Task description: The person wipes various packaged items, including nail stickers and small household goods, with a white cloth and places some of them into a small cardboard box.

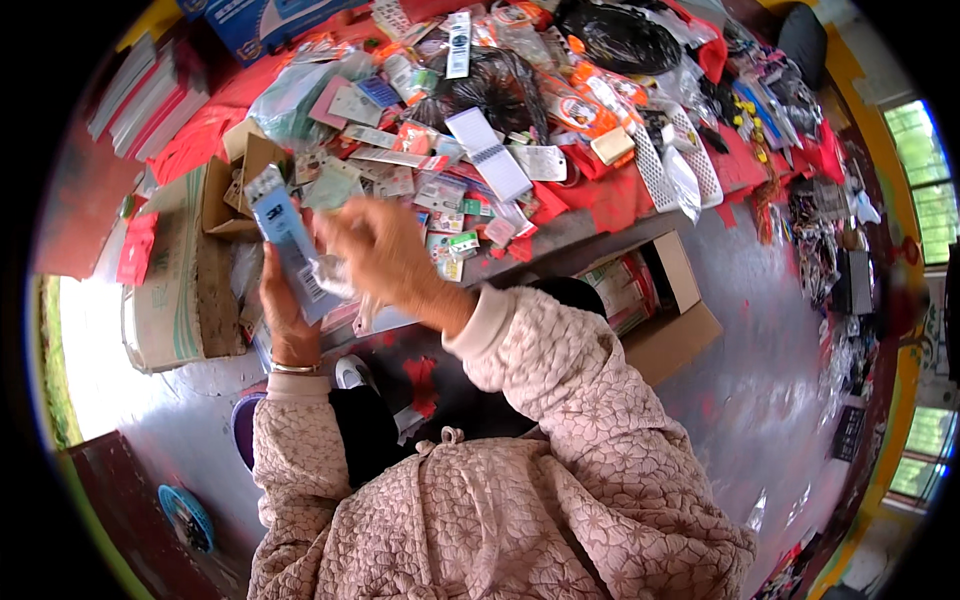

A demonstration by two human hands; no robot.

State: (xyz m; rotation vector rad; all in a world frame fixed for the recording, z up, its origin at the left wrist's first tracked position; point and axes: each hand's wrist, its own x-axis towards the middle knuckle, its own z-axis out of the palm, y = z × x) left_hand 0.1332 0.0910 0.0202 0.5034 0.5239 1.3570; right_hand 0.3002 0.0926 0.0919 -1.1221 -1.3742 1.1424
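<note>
Packet point(290, 238) seemingly between left fingers point(269, 272)

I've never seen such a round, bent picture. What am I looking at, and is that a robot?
No robot: this is a person in a pink textured top, using two bare hands. A fisheye camera worn on the head looks down, so straight edges bend. The left hand holds a flat blue package. The right hand, blurred, is close beside it; a crumpled whitish piece shows there, too unclear to name. Beyond is a red-covered table heaped with small packaged goods, black plastic bags and an open spiral notepad. To the right is an open cardboard box.
</note>
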